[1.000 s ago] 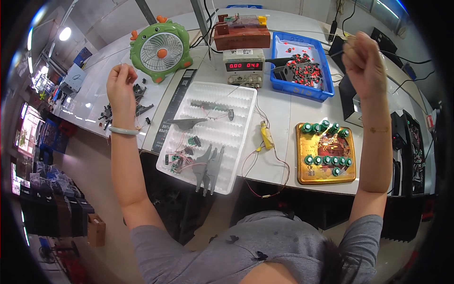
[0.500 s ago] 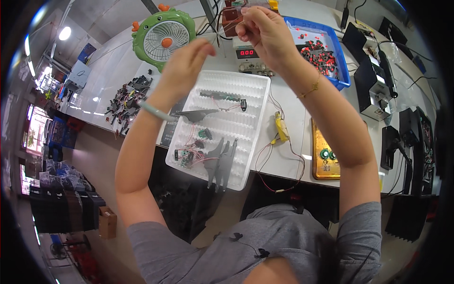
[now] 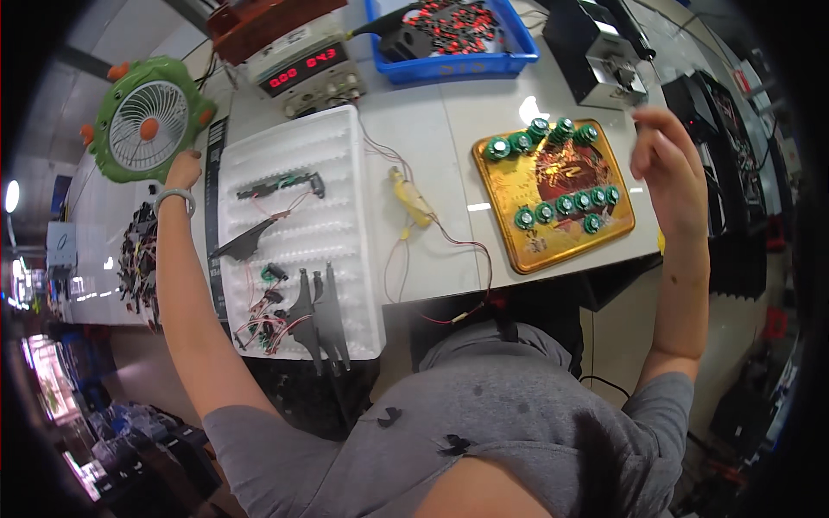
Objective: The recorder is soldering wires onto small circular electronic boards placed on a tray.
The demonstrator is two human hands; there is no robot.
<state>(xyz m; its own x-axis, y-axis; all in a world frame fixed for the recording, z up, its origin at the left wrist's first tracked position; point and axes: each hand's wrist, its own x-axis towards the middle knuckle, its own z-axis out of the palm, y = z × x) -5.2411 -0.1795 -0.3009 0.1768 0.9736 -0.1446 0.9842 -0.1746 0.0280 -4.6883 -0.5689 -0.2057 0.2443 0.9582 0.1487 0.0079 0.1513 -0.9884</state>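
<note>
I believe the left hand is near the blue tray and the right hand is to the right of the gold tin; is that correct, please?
Not quite: the head view shows the left hand near the green fan instead; the right hand is to the right of the gold tin.

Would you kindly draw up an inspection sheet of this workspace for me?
Surface: white table, glossy, with light reflections.
Job's things: gold tin bearing green cylindrical parts; white ribbed tray holding dark grey plates and wired pieces.
Clutter: heap of dark parts at far left; blue bin with small red-and-black pieces.
Hands: left hand by the green fan; right hand beside the tin, fingers partly curled; anything held cannot be told.
Cables: thin wire loop with a yellow-wrapped section, dipping past the front edge.
Surroundings: bench instrument with lit red display, behind the tray.
</note>
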